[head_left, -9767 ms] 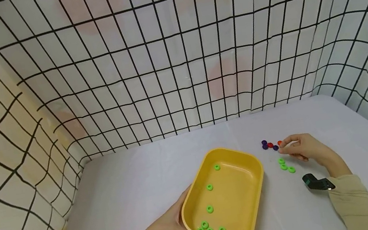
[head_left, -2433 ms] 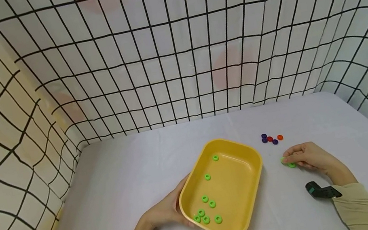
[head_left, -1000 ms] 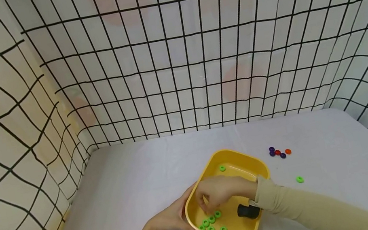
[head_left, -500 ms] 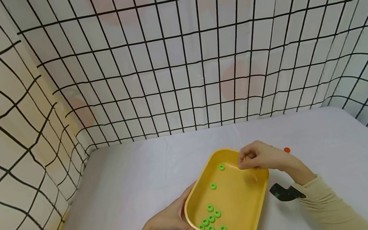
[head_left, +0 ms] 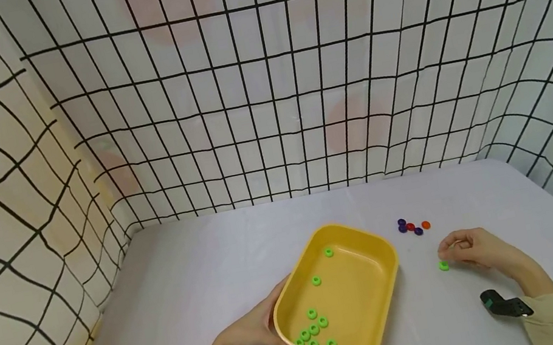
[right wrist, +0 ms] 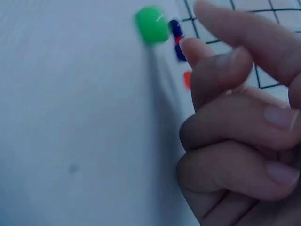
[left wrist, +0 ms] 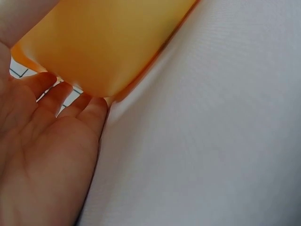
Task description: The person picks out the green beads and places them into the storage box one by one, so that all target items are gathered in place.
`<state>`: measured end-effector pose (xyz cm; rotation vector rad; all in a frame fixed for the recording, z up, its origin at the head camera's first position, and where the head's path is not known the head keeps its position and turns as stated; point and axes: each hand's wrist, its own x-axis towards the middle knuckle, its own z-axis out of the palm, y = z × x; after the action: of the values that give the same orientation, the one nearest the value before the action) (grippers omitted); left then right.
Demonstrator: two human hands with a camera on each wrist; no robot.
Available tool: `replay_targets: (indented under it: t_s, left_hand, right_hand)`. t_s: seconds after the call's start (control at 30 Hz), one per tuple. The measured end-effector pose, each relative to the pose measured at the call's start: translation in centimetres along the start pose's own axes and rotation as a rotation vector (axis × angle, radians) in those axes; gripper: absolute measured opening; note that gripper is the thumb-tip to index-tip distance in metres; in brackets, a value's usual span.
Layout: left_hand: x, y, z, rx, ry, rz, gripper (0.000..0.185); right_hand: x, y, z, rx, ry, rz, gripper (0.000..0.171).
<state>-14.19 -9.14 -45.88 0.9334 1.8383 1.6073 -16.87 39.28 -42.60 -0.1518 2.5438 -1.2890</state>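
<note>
A yellow tray (head_left: 382, 302) with several green rings (head_left: 316, 281) inside lies on the white table. My left hand (head_left: 254, 326) grips its near left corner; in the left wrist view the fingers (left wrist: 96, 113) press on the outside of the yellow wall (left wrist: 113, 47). Right of the tray, my right hand (head_left: 482, 252) hovers beside a single green ring (head_left: 443, 266). Up close in the right wrist view, that green ring (right wrist: 153, 26) sits apart from the fingertips. Thumb and index finger are spaced, while the other fingers (right wrist: 235, 122) bend inward.
Beyond the right hand, a small cluster of dark purple pieces (head_left: 402, 228), a red piece (head_left: 411, 226) and an orange piece (head_left: 426, 225) lies on the table. Black grid netting (head_left: 265, 106) over white cloth walls the table in at the back and sides.
Green rings from the table are now in the tray, carried by my right hand. It has since left the tray, moving right to the last loose green ring. The left hand stays on the tray.
</note>
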Motion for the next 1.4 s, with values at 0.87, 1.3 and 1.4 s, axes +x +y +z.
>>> replay_targets:
  t_s: [0.87,1.3,1.4]
  left_hand:
    - [-0.4,0.1,-0.1,-0.034,-0.007,0.021,0.116]
    - [0.0,-0.2,-0.1,-0.018,-0.013,0.028,0.116]
    - [0.0,-0.2,-0.1,-0.008,-0.014,0.020,0.116]
  right_hand:
    - [0.1,1.1,0.8,0.078,0.027,0.106,0.037]
    - [0.1,1.0,0.5,0.159,0.098,0.169,0.039]
    - [0.1,1.1,0.5,0.205,0.117,0.173,0.036]
